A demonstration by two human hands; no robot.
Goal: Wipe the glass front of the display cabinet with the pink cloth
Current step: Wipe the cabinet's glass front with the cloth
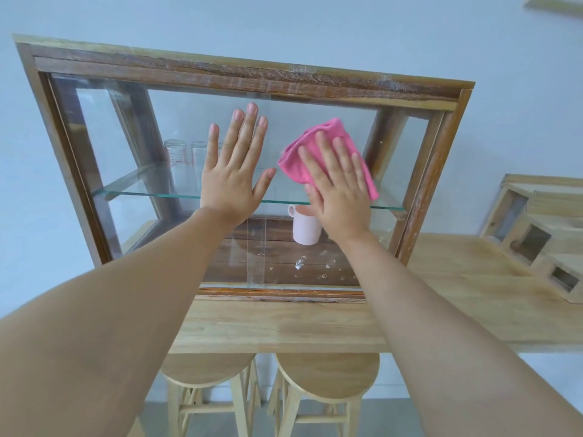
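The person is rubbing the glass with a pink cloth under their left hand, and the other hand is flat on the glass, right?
Nearly. The head view shows the pink cloth under the right hand, not the left. The left hand is the bare one, spread flat on the glass front of the display cabinet.

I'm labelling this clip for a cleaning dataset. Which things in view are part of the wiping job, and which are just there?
In the job: pink cloth, right hand pressing it flat, left hand flat on the glass, display cabinet.

Just there: pink mug, measuring glasses, stools, wooden organiser.
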